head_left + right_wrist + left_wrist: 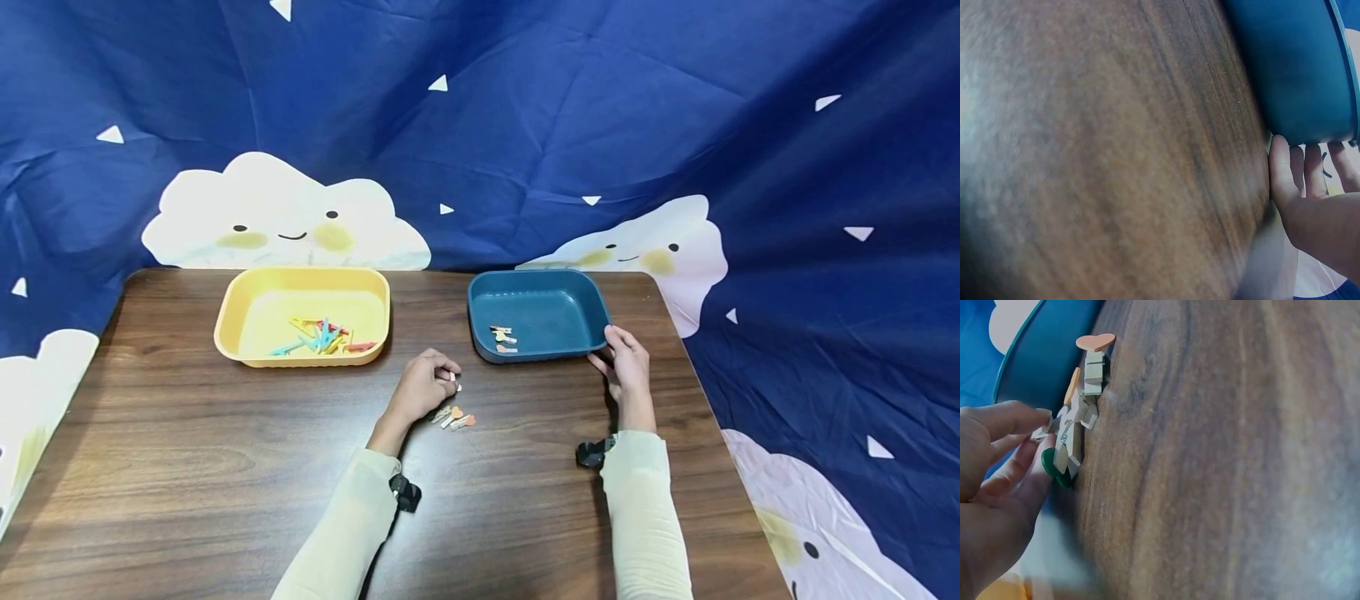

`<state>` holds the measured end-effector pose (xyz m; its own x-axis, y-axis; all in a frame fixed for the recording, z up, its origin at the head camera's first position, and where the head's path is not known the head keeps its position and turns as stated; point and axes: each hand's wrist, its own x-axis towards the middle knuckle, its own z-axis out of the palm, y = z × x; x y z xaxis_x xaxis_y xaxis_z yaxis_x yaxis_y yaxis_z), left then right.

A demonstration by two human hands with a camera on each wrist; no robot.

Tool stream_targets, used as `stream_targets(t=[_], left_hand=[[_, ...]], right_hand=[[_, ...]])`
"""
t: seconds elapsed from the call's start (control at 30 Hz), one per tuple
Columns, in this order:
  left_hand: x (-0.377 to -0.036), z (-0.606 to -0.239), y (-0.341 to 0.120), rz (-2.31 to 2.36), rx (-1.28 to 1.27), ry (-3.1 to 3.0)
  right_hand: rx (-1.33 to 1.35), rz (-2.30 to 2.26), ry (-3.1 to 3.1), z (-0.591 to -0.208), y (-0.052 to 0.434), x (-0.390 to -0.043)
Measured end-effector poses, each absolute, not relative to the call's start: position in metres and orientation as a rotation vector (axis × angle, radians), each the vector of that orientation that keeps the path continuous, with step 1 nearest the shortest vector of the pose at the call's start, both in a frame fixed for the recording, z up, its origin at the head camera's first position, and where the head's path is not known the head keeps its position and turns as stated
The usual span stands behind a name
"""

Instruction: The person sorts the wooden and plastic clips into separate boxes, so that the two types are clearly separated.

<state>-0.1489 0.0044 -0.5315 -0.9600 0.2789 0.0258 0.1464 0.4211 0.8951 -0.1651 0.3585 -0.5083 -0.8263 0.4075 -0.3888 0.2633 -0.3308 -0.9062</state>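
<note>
Left hand (423, 386) pinched one small wooden clip (1067, 434) off the worktop (187, 450); right hand (624, 364) gripped the teal tray (480, 302) corner—best kept steady.

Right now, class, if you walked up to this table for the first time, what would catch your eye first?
Two trays at the far side of the wooden table: a yellow tray on the left holding colourful clothespins, and a dark blue tray on the right holding a few small clips. The right hand grips the blue tray's near corner, while the left hand pinches a small wooden clip beside a loose cluster of heart-topped clips.
</note>
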Motion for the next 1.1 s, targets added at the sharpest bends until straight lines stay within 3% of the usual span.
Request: stream_targets(t=[0.53, 1.1], left_hand=[[-0.159, -0.510, 0.013, 1.888, 0.261, 2.313], [-0.181, -0.484, 0.032, 1.870, 0.310, 2.312]], right_hand=[[-0.903, 2.285, -1.814, -0.507, 0.357, -0.164], [-0.867, 2.283, -1.815, -0.505, 0.356, -0.162]])
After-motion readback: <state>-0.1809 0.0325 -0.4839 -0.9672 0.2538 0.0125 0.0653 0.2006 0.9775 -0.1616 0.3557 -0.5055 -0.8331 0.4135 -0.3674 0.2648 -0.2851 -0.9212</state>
